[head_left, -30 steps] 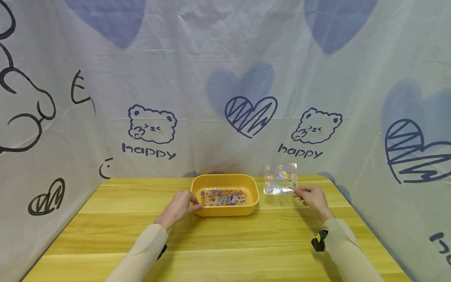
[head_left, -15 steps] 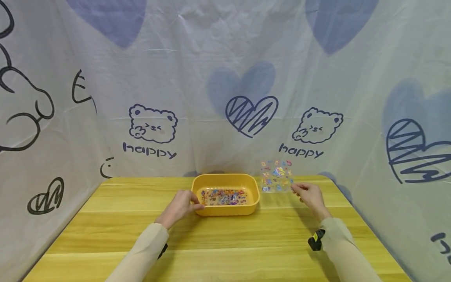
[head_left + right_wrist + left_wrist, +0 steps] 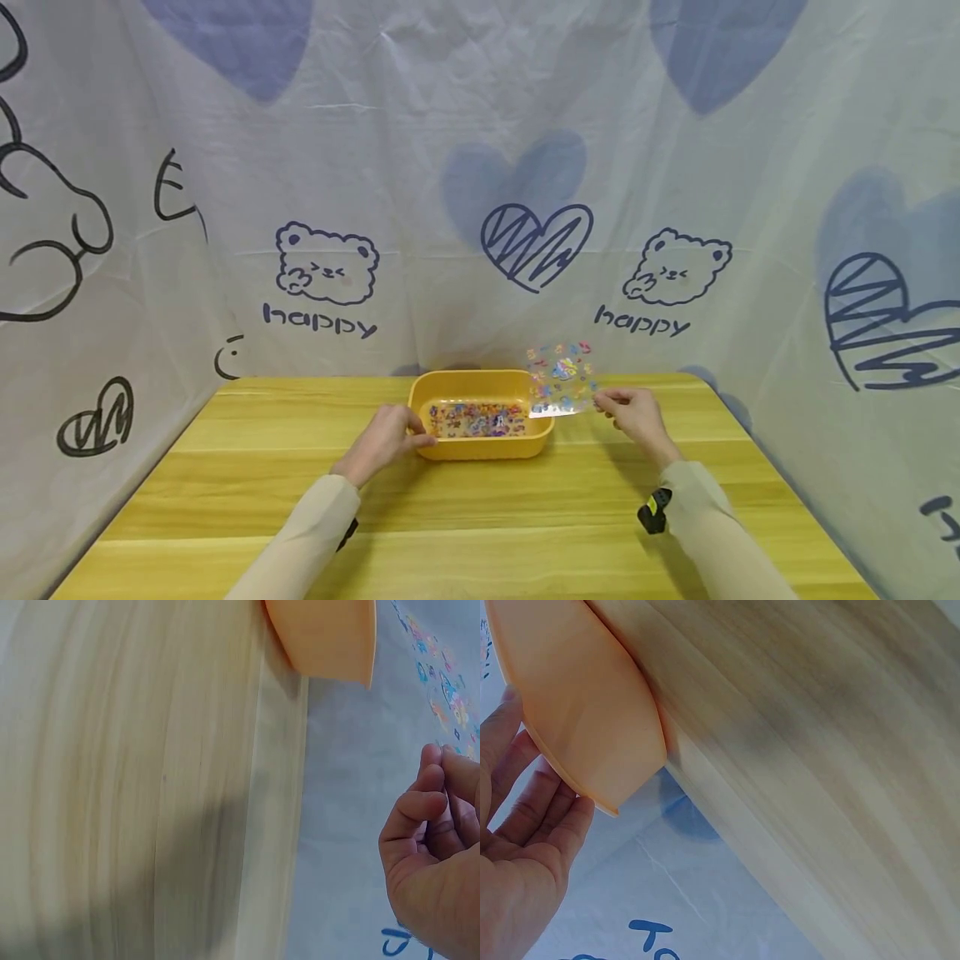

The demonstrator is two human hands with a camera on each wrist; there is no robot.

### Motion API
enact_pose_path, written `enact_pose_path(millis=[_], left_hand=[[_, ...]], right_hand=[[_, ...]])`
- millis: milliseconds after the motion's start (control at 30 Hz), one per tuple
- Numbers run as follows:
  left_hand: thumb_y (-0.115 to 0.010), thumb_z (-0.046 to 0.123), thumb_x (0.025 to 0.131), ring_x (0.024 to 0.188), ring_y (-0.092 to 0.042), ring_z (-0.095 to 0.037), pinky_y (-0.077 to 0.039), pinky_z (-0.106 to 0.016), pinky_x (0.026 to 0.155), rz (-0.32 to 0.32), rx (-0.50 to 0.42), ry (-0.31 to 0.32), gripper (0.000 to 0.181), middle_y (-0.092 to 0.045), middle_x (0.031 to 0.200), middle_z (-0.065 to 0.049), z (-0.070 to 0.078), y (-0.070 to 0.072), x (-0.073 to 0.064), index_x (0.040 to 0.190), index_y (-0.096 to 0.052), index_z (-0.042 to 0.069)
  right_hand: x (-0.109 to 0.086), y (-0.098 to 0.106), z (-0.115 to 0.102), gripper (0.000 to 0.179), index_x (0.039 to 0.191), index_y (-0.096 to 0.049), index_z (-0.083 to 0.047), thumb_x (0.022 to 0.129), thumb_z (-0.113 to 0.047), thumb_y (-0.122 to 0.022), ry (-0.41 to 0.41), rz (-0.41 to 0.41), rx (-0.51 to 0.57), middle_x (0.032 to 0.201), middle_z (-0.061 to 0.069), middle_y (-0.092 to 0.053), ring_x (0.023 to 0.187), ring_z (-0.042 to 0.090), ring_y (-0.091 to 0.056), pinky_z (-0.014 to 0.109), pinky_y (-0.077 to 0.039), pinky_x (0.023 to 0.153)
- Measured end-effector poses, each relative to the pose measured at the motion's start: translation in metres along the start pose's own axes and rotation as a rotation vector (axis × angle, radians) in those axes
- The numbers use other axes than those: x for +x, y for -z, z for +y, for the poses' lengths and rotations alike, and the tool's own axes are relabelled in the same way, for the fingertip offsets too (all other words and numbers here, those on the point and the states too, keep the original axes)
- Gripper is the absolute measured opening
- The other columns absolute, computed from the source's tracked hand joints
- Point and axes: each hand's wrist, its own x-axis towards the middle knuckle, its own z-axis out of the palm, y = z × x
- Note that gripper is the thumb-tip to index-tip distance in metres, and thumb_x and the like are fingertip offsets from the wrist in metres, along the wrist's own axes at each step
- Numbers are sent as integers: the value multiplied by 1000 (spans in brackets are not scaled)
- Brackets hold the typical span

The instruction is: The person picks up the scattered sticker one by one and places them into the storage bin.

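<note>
A clear sheet of small colourful stickers (image 3: 564,371) is pinched at its lower right corner by my right hand (image 3: 636,417). Upright, it overlaps the right end of a yellow plastic basin (image 3: 483,451) in the head view. In the right wrist view, thumb and fingertips meet at the edge of the sticker sheet (image 3: 454,701). My left hand (image 3: 386,439) grips the basin's left end. The left wrist view shows its thumb and fingers at the rim of the basin (image 3: 592,705). On the basin's floor lie colourful sticker sheets (image 3: 476,419).
The basin stands near the back edge of a wood-grain table (image 3: 480,517). Behind it hangs a pale cloth (image 3: 442,192) with hearts and bear drawings, which also runs down both sides. A black strap device (image 3: 654,510) sits at the right wrist.
My right hand has moved left with the sticker sheet, from beside the basin to over its right end. The left hand and the basin have stayed in place.
</note>
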Motion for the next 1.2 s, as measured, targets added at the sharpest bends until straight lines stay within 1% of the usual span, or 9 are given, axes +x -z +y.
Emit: enact_pose_path(millis=[200, 300, 400, 467, 600, 700, 867, 967, 1200], left_hand=[[-80, 23, 81, 64, -55, -8, -47, -22, 57, 7, -5, -3, 12, -73, 74, 2, 0, -1, -1, 72, -76, 15], [-80, 23, 81, 66, -56, -7, -48, -22, 59, 8, -1, 2, 11, -73, 75, 2, 0, -1, 0, 73, -76, 15], [-80, 23, 80, 68, -58, -7, -50, -23, 62, 5, -3, 10, 10, -74, 77, 1, 0, -1, 0, 74, -76, 16], [-80, 22, 80, 69, -58, -7, -51, -23, 63, 3, -7, 15, 9, -74, 78, 1, 0, 0, 0, 74, -76, 16], [-80, 22, 80, 70, -59, -8, -51, -24, 63, 0, -9, 21, 10, -74, 78, 1, 0, 0, -1, 73, -76, 16], [-80, 22, 80, 70, -59, -8, -51, -24, 64, -3, -10, 27, 9, -74, 79, 1, 0, 0, 0, 74, -76, 16], [-80, 22, 80, 72, -60, -8, -51, -25, 65, -1, -5, 35, 9, -74, 80, 0, 1, 1, 0, 75, -76, 15], [-80, 23, 80, 71, -59, -8, -51, -25, 65, -2, 2, 32, 10, -74, 80, 0, 1, 1, 0, 75, -76, 15], [-79, 23, 81, 69, -58, -7, -50, -24, 63, -3, 6, 15, 11, -74, 78, 1, 1, 1, 0, 73, -76, 15]], right_hand=[[0, -17, -5, 23, 106, -72, 2, 95, -17, -65, 17, -13, -9, 84, 5, -74, 74, 16, -62, 24, -49, 58], [0, -29, -7, 22, 104, -73, 1, 95, -18, -66, 6, -21, 0, 85, 6, -74, 76, 16, -64, 24, -49, 58], [-2, -43, -11, 20, 102, -74, -2, 94, -18, -67, -1, -22, -21, 86, 6, -74, 75, 14, -63, 24, -48, 59], [-4, -52, -16, 18, 100, -75, -3, 93, -18, -68, 6, -29, -43, 85, 6, -75, 74, 14, -62, 24, -48, 60], [-9, -68, -30, 14, 94, -76, -3, 90, -16, -71, 24, -45, -55, 83, 7, -75, 77, 22, -67, 26, -51, 64], [-13, -77, -41, 14, 91, -76, -3, 88, -16, -73, 33, -46, -63, 80, 7, -75, 77, 22, -68, 26, -51, 63], [-17, -86, -52, 15, 86, -77, -5, 87, -20, -74, 18, -43, -110, 79, 6, -75, 72, 15, -64, 22, -43, 57], [-17, -89, -55, 17, 85, -77, -5, 87, -22, -74, 14, -45, -138, 80, 7, -75, 69, 14, -61, 22, -42, 56], [-18, -95, -60, 23, 82, -77, -3, 87, -25, -73, 48, -56, -220, 78, 8, -74, 57, 11, -48, 23, -34, 51]])
